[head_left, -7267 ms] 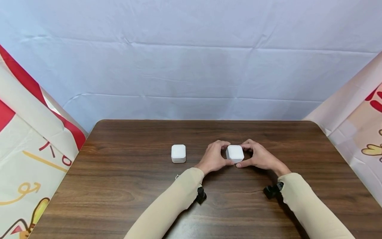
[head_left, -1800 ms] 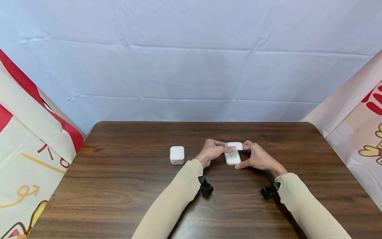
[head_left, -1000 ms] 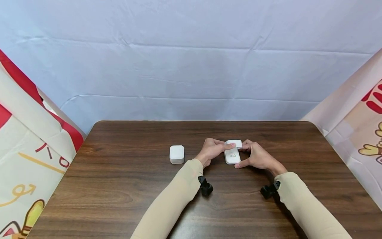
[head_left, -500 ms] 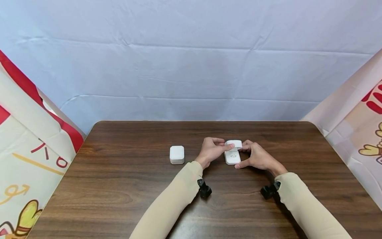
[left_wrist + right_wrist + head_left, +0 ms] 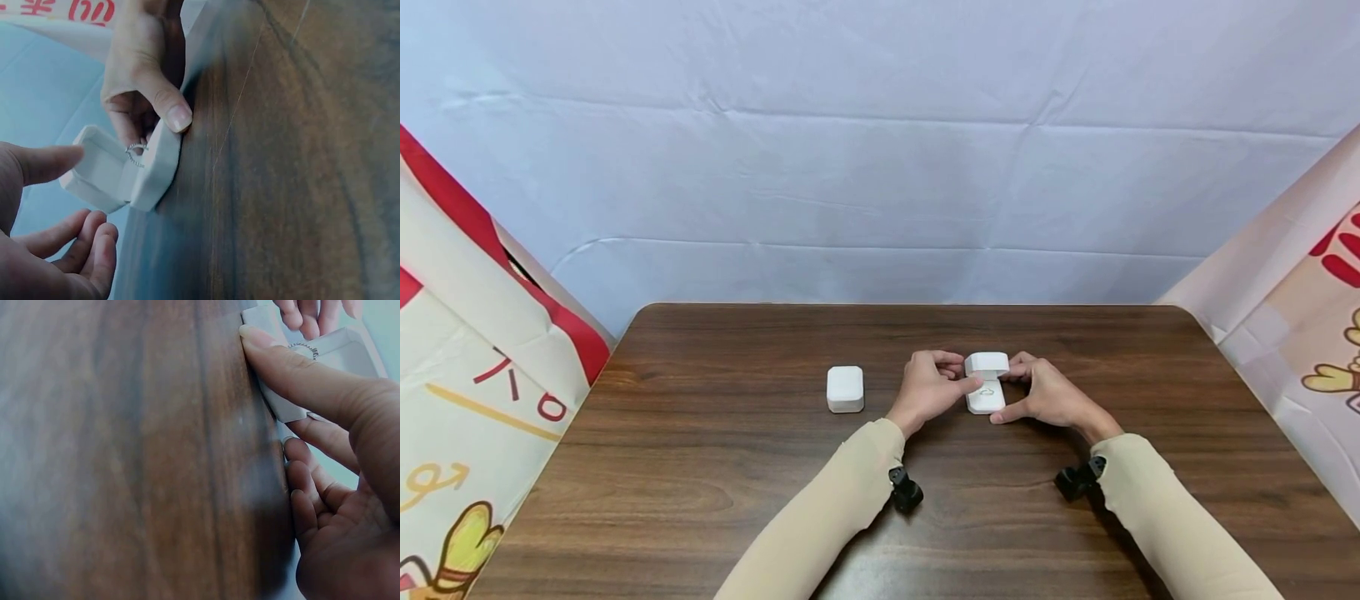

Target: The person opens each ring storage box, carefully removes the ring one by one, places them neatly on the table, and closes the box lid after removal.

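Observation:
A white ring box [image 5: 988,364] stands on the table with its lid raised, and a ring [image 5: 135,155] sits upright in its insert. My right hand [image 5: 1051,398] pinches the base from the right, thumb on the front edge and fingers behind. At the left side is my left hand [image 5: 927,385], its thumb tip overlapping the lid's lower edge in the head view. In the left wrist view its fingers [image 5: 94,244] are loosely bent below the lid, with a gap to it. A second white ring box [image 5: 846,389], lid down, stands farther left.
The brown wooden table [image 5: 715,467] has rounded far corners. Behind it hangs a pale sheet [image 5: 880,167], with printed cloth [image 5: 482,400] on the left side. Each wrist carries a black camera [image 5: 907,491].
Earlier the right box had its lid down, and a small ring lay beside my left sleeve. Now the lid is up. My left thumb has just slid down off the lid's front.

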Tool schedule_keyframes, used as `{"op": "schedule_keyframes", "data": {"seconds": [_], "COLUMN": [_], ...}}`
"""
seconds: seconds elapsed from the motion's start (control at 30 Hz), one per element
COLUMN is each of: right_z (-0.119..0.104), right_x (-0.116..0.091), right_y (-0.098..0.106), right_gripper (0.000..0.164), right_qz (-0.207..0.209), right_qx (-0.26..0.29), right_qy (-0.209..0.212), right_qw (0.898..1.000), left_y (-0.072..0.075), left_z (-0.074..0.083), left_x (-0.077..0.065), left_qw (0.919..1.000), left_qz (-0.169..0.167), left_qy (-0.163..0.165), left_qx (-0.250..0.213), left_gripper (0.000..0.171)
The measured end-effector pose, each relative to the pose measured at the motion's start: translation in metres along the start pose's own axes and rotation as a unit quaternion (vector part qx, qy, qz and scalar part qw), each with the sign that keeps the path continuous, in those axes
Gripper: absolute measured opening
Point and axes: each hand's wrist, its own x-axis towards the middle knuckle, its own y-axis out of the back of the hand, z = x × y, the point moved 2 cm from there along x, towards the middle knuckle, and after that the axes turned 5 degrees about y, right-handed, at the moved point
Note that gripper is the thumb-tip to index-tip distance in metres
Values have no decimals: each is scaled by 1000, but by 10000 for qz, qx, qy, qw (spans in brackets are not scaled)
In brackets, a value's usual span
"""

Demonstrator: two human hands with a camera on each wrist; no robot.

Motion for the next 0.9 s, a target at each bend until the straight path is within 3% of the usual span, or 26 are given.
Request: {"op": "schedule_keyframes", "data": {"seconds": [0.43,0.9], "right_z": [-2,-3], "right_x": [-1,-2], "right_y": [1,2], "right_gripper": [55,53], "right_qz": [41,21], "right_qx": [101,117], "right_qy": [-5,12], "right_qw": [9999,9999], "left_y": [-4,-17], "left_z": [3,5], "left_x": [-14,-17], "left_qw": [9963,9904], "left_qz": [45,119], "left_qy": [-366,-357], "left_qx": [773,1330], "left_gripper": [29,20]}}
